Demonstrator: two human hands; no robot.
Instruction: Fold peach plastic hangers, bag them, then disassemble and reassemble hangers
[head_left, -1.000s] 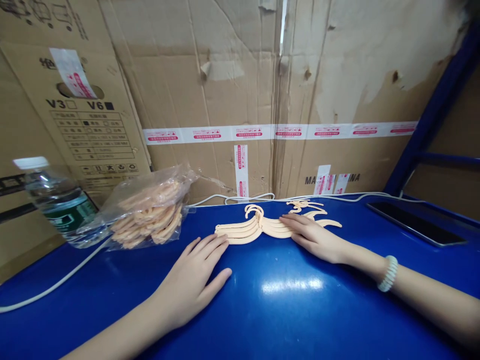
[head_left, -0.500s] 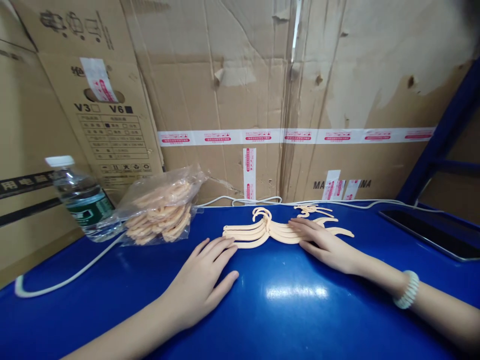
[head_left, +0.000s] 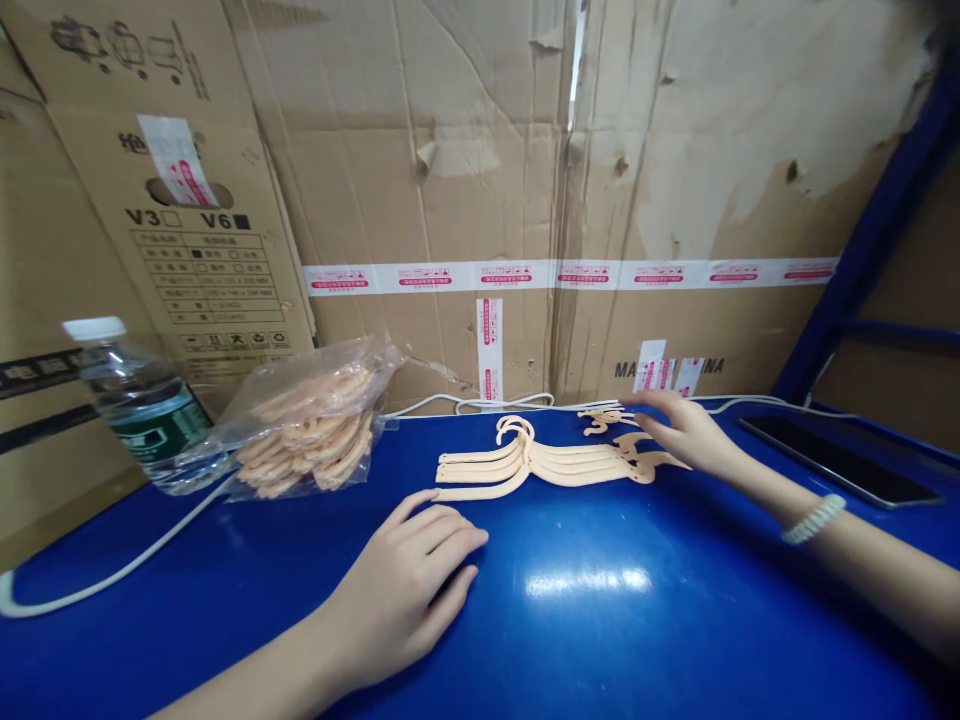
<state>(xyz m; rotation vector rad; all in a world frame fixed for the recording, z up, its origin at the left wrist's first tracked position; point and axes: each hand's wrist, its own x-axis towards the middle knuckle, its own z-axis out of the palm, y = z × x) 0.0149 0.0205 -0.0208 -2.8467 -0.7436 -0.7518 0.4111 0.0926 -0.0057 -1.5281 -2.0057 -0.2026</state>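
Observation:
Several peach-coloured plastic hangers point(head_left: 577, 464) lie fanned together on the blue table, their hooks pointing toward the cardboard. My left hand point(head_left: 420, 570) rests just in front of them with fingers loosely spread; its index fingertip is at the left end of the nearest hanger, and nothing is in its grasp. My right hand point(head_left: 686, 430) hovers above the right end of the hangers, fingers apart and empty. Close to its fingertips, at the back, lie a few more thin peach hanger pieces point(head_left: 600, 420), partly overlapping each other.
A clear plastic bag point(head_left: 307, 425) full of similar peach pieces stands at left, beside a water bottle point(head_left: 150, 420). A white cable point(head_left: 510, 402) runs along the back before the cardboard wall point(head_left: 420, 340). On the right lies a black phone point(head_left: 832, 455) near a blue metal post point(head_left: 862, 240).
My right hand has lifted off the hangers and moved up and right toward the back pieces. My left hand has drawn slightly back from the hangers. The view has shifted slightly.

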